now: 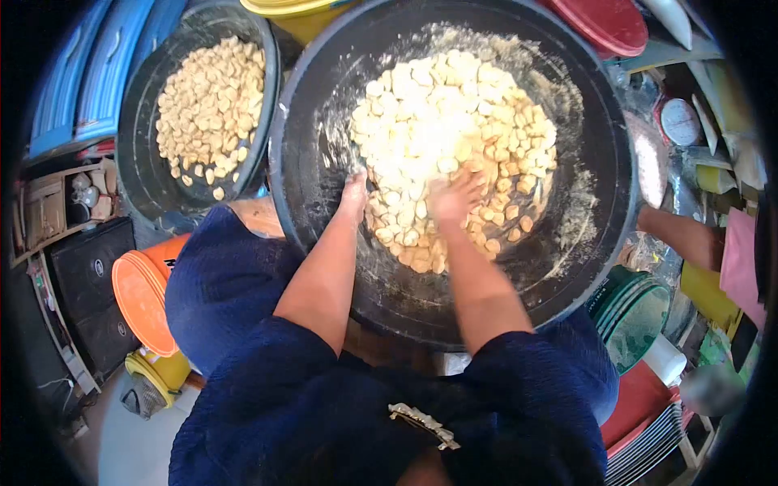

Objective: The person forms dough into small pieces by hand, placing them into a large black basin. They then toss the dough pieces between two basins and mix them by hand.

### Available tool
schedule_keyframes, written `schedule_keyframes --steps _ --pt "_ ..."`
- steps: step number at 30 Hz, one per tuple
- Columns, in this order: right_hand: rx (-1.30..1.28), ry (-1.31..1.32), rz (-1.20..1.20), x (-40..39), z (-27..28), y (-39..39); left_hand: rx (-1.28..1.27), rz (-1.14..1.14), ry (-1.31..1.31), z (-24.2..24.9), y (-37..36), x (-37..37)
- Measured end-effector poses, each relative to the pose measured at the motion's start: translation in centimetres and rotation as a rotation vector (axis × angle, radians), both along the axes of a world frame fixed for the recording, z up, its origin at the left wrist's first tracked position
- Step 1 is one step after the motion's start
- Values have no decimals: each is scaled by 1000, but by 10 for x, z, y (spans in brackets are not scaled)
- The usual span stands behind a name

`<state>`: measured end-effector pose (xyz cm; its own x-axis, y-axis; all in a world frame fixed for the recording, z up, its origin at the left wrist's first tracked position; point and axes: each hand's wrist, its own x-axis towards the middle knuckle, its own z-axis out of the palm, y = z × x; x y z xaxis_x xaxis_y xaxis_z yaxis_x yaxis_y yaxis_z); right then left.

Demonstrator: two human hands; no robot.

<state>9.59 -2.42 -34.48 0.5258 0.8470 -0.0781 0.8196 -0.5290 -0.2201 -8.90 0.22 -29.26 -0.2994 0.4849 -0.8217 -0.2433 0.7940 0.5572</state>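
A wide black tub (389,304) in front of me holds a heap of small, pale, rounded dough-like pieces (510,158), with white powder smeared on the tub's walls. On the near side of the heap, my right hand (458,194) rests on the pieces with its fingers spread; it grips nothing that I can see. My left hand (354,193) is at the heap's left edge, seen from the side, its fingers stretched out against the pieces. Bright glare washes out the middle of the heap and part of both hands' outlines.
A smaller black tub (130,166) with similar pieces stands at the upper left. An orange bucket (139,296) is at my left, a green bucket (636,316) at my right. Another person's arm (685,235) reaches in from the right. A red basin (604,24) is behind.
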Motion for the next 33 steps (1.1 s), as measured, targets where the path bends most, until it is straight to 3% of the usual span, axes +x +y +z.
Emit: schedule_keyframes --steps 1,2,4,6,7,8,9,10,11,12,14,16,17,18,19,20,21,22,24,25,26,27,28,29,30,31,32,33 --pt "-578 -29 241 -34 71 -8 -28 3 -1 -16 -4 -3" --pt "-701 -65 552 -60 90 -32 75 -69 -19 -36 -4 -5" --pt "-575 245 1018 -53 70 -75 179 -139 -48 -41 -5 6" --pt "-680 188 1226 0 76 -51 -51 -675 545 -7 -18 40" --pt "-758 124 1248 33 103 -28 -128 -809 585 2 -33 67" --pt "-579 -88 1127 67 66 -30 -209 -942 628 11 -50 93" --pt "-662 -131 922 94 99 -7 -269 -1436 458 43 -51 105" --pt "-757 -324 644 114 100 10 -239 -1506 345 88 -50 122" --pt "-438 -270 536 165 63 -4 69 -1600 492 78 -77 130" --pt "-279 -177 359 186 46 -6 61 -1600 491 71 -75 129" --pt "86 84 125 175 28 -20 -53 -1500 -204 61 -55 126" --pt "-473 -81 -21 93 36 -41 48 -1134 328 66 -39 113" --pt "-597 -228 69 58 -5 -65 205 -740 384 9 -41 91" --pt "-636 93 -87 15 26 -63 385 -491 401 46 -21 70" --pt "-672 213 219 -9 67 -67 171 -620 574 70 -1 47" --pt "-549 282 507 -12 87 -76 207 -478 520 -4 -5 13" --pt "-414 346 794 -12 97 -82 278 -263 363 22 -9 19" --pt "-409 343 799 2 92 -79 284 -258 364 14 -14 25" --pt "-263 916 548 63 75 -68 113 -673 422 -11 -30 36" --pt "-210 678 307 100 74 -60 -14 -811 118 -2 -32 42" --pt "-33 409 312 138 69 -50 -142 -926 -194 9 -37 49" --pt "-294 641 -9 162 99 -35 -140 -909 -189 15 -40 55" --pt "-250 840 -13 212 45 -49 -156 -905 -306 18 -40 59" --pt "-602 469 -49 213 48 -42 -174 -905 -425 21 -41 59" --pt "-770 759 -169 202 43 -40 -175 -903 -421 6 -42 53" --pt "-931 1048 -290 186 33 -39 -53 -724 -371 -23 -41 43" --pt "-964 1068 -284 164 21 -49 67 -547 -319 -47 -44 30" --pt "-717 1540 -404 117 28 -64 105 -485 -171 -59 -43 13"
